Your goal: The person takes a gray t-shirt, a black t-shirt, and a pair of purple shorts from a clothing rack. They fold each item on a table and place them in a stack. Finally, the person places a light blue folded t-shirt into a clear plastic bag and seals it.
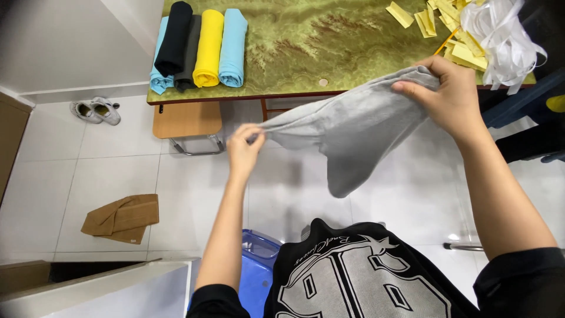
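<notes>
White tiled floor [118, 171], left hand [244, 147] and right hand [450, 94] each pinching grey garment [347, 126], yellow paper labels [456, 35] on table [329, 47]

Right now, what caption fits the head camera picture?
Both hands, left hand and right hand, hold a grey garment stretched above the green table.

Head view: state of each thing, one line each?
grey garment: held up, stretched between both hands
left hand: fingers pinched on one end
right hand: gripping the other end
rolled shirts: rolled, side by side on table
paper strips: loose pile
shoes: paired on floor
brown cloth: crumpled on floor
</notes>
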